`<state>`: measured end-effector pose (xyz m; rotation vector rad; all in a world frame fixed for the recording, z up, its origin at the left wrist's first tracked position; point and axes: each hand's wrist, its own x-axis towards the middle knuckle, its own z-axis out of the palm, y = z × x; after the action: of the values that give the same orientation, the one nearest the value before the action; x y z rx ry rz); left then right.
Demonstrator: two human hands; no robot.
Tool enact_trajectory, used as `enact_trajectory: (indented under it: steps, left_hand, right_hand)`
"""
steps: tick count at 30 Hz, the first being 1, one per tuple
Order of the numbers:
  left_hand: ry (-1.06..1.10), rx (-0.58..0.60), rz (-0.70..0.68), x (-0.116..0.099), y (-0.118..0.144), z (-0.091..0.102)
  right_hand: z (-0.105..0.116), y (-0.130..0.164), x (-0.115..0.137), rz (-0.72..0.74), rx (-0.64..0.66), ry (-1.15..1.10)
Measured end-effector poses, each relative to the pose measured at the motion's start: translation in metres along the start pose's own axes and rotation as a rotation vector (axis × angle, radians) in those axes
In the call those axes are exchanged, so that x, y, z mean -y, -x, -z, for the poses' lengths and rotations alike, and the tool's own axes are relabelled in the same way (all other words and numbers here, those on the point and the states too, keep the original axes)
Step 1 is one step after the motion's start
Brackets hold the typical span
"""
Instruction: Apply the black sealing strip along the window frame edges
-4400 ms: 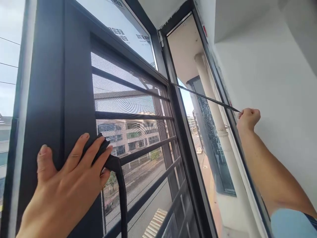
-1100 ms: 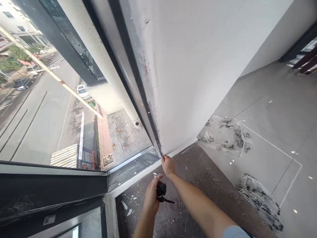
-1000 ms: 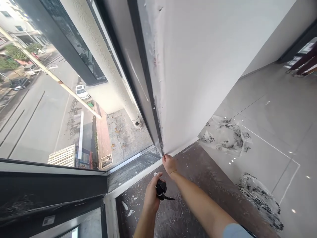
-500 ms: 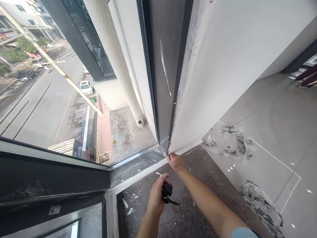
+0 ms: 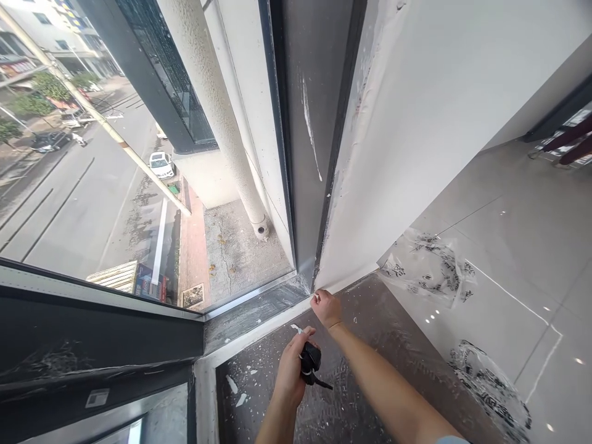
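Right hand [image 5: 326, 308] is pressed into the bottom corner of the window frame [image 5: 308, 185], where the dark upright meets the sill [image 5: 259, 308] and the white wall [image 5: 439, 123]. Its fingers are pinched together at the foot of the black sealing strip [image 5: 333, 166] that runs down the frame's inner edge; the pinch appears to seat the strip's end into its groove, though the tip itself is too small to make out.

Left hand [image 5: 293, 367] sits just behind, near the right wrist, fingers clenched around a bundle of black rubber strip [image 5: 311, 364], a short tail sticking out to the side. Holding the spare bunched this way likely keeps it off the ledge and within reach of the working corner.

The ledge [image 5: 370, 382] under both hands is dark, scuffed and littered with white flecks. Its front edge drops to a glossy grey tiled floor [image 5: 518, 246] bearing crumpled printed plastic film [image 5: 430, 268]. White smears mark the frame. Through the glass [image 5: 92, 203], a street and a pale drainpipe [image 5: 217, 117] lie below.
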<state>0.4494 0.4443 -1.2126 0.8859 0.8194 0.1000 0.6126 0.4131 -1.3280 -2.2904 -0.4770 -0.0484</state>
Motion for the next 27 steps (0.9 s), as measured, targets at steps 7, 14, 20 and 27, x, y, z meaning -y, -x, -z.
enact_trajectory:
  steps: [7, 14, 20, 27]
  left_hand:
    - [-0.008, 0.009, 0.018, 0.001, -0.002, 0.001]
    - [-0.010, -0.008, 0.026, 0.002, -0.004, 0.000]
    - [-0.004, -0.005, 0.012, 0.005, -0.005, -0.001]
    - [0.000, -0.015, 0.018, 0.002, -0.002, -0.004]
  right_hand:
    - [0.009, 0.001, 0.027, -0.981, 0.102, -1.195]
    - [0.023, -0.008, 0.041, -1.278, 0.287, -1.605]
    - [0.022, -0.010, 0.041, -1.381, 0.285, -1.755]
    - [0.018, -0.010, 0.039, -1.409, 0.265, -1.846]
